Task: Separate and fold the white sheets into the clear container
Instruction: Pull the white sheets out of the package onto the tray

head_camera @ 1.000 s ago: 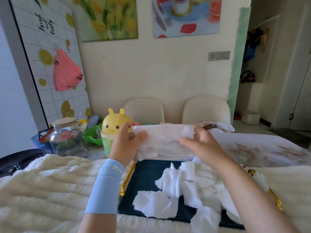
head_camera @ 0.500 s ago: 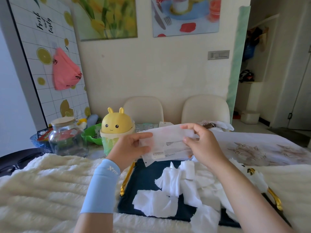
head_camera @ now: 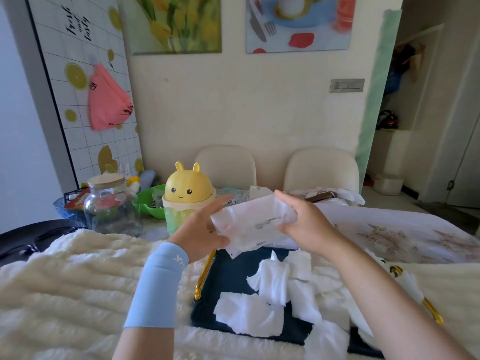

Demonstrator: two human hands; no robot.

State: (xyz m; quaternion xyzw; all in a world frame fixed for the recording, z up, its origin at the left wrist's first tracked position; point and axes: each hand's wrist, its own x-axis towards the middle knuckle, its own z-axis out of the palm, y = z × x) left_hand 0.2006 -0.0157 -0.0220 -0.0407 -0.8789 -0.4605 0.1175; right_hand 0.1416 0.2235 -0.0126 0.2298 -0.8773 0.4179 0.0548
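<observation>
Between both hands, above the far end of the tray, hangs a crumpled white plastic wrapper (head_camera: pixel 253 224) with small print on it. My left hand (head_camera: pixel 201 229) holds its left end, thumb under and fingers stretched out behind. My right hand (head_camera: pixel 302 220) pinches its right end. Below lie several loose white sheets (head_camera: pixel 275 287) scattered over a dark blue tray (head_camera: pixel 228 276) with gold handles. A clear glass jar (head_camera: pixel 109 203) with a pale lid stands at the far left of the table.
A yellow bunny-shaped bin (head_camera: pixel 185 192) with a green liner stands just behind my left hand. A green bowl (head_camera: pixel 146 203) sits beside the jar. A fluffy cream blanket (head_camera: pixel 65 281) covers the near table. Two cream chairs (head_camera: pixel 322 167) stand at the far side.
The wrapper was stretched wide between my hands; both hands have moved closer together and bunched it up. It now tilts down to the left.
</observation>
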